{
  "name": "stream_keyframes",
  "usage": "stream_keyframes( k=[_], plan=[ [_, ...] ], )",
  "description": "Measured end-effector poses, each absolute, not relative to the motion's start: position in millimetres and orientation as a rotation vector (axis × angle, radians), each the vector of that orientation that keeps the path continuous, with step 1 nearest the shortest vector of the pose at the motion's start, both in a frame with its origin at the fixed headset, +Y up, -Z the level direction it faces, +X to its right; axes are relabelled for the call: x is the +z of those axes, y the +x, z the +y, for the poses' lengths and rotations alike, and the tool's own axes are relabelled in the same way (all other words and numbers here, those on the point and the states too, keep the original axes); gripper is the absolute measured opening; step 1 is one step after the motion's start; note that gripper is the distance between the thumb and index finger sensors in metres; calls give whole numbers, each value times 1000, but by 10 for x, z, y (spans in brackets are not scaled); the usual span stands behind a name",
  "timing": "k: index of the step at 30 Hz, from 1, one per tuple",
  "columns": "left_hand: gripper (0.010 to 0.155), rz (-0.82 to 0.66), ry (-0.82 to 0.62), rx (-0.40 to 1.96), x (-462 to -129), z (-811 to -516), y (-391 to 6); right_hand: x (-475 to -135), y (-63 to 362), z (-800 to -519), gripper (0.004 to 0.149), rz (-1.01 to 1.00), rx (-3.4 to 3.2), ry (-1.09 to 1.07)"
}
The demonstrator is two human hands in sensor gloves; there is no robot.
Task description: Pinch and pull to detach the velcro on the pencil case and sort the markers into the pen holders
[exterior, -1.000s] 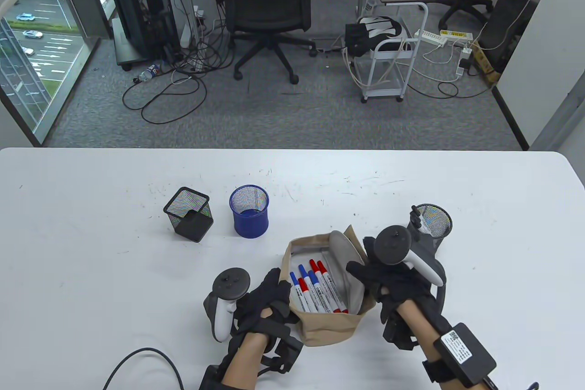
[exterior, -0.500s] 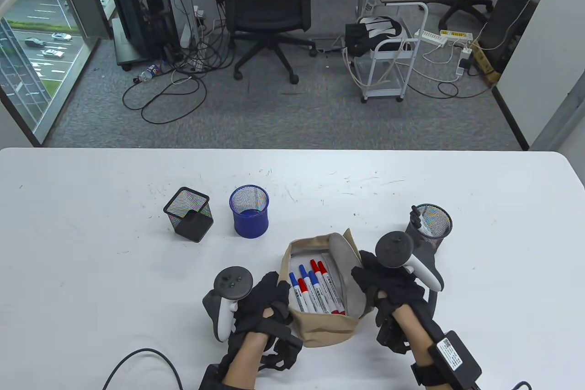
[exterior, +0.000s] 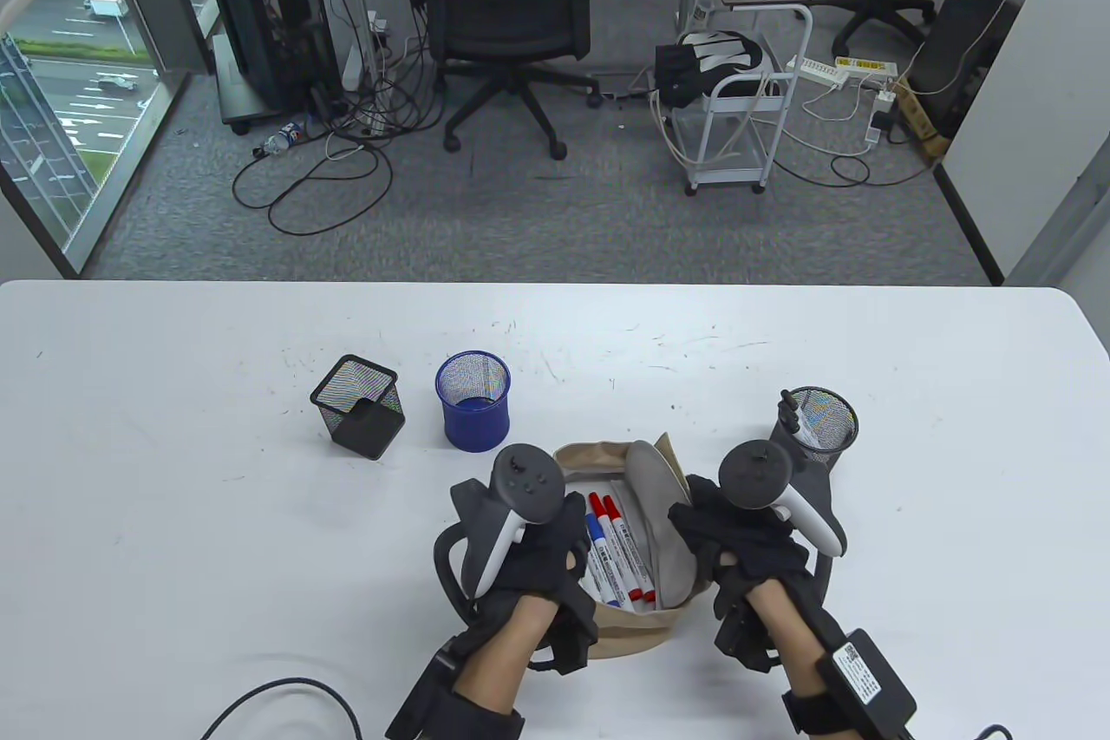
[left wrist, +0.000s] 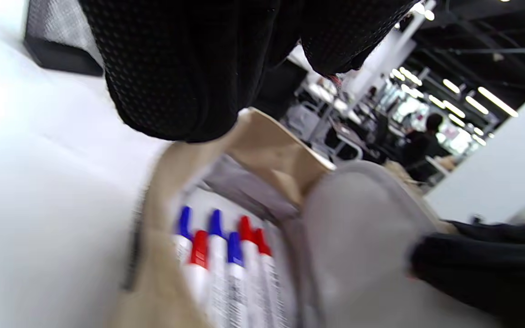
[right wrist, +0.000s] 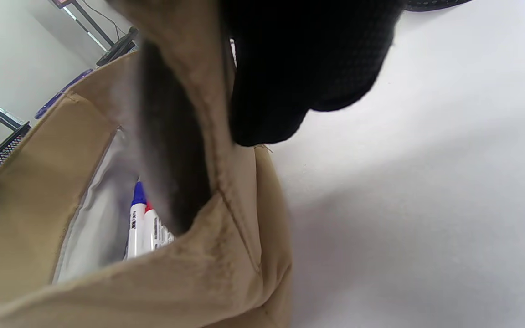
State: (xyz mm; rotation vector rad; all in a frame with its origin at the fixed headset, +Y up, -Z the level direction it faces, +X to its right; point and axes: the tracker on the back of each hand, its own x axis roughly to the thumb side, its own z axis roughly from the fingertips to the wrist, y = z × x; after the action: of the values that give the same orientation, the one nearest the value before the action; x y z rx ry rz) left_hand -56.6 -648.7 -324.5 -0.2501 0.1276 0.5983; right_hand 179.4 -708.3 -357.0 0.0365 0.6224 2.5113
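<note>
The beige pencil case [exterior: 626, 641] lies open near the table's front edge, its grey-lined flap [exterior: 652, 506] folded up to the right. Red- and blue-capped markers [exterior: 619, 551] lie side by side inside it. My left hand [exterior: 555, 545] hovers over the case's left half and hides some markers; its fingers [left wrist: 167, 68] hang above the markers [left wrist: 226, 255] with nothing in them. My right hand [exterior: 724, 532] grips the case's right flap, with a fingertip [right wrist: 299, 59] pressed on the beige cloth [right wrist: 198, 273]. A blue-capped and a red-capped marker [right wrist: 141, 223] show through the opening.
A black square mesh holder [exterior: 357, 406] and a blue round mesh holder [exterior: 473, 402] stand left of the case. A black round mesh holder [exterior: 819, 421] with something in it stands just behind my right hand. A black cable [exterior: 286, 697] loops at the front left.
My left hand has left the case's left edge and moved up and right over the opening, covering the blue markers. My right hand has stayed on the flap.
</note>
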Motion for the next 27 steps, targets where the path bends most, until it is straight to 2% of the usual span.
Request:
stream_keyframes(
  k=[2, 7, 11, 15, 18, 27],
  plan=[
    [60, 136, -408, 640, -3381, -6579, -451, -3574, 1798, -7094, 60, 620, 2508, 32],
    [70, 260, -708, 370, -3754, -7088, -299, -3572, 1803, -7097, 59, 614, 2525, 33],
    [79, 337, -812, 201, -3976, -7354, -212, -3586, 1827, -7116, 59, 632, 2509, 33],
    [81, 371, -791, 6, -4149, -7404, -64, -3588, 1826, -7127, 58, 634, 2507, 31],
    [75, 382, -753, -98, -4223, -7463, -21, -3586, 1818, -7130, 59, 632, 2510, 31],
    [81, 351, -753, -63, -4235, -7490, -62, -3574, 1807, -7123, 58, 616, 2527, 22]
  ],
)
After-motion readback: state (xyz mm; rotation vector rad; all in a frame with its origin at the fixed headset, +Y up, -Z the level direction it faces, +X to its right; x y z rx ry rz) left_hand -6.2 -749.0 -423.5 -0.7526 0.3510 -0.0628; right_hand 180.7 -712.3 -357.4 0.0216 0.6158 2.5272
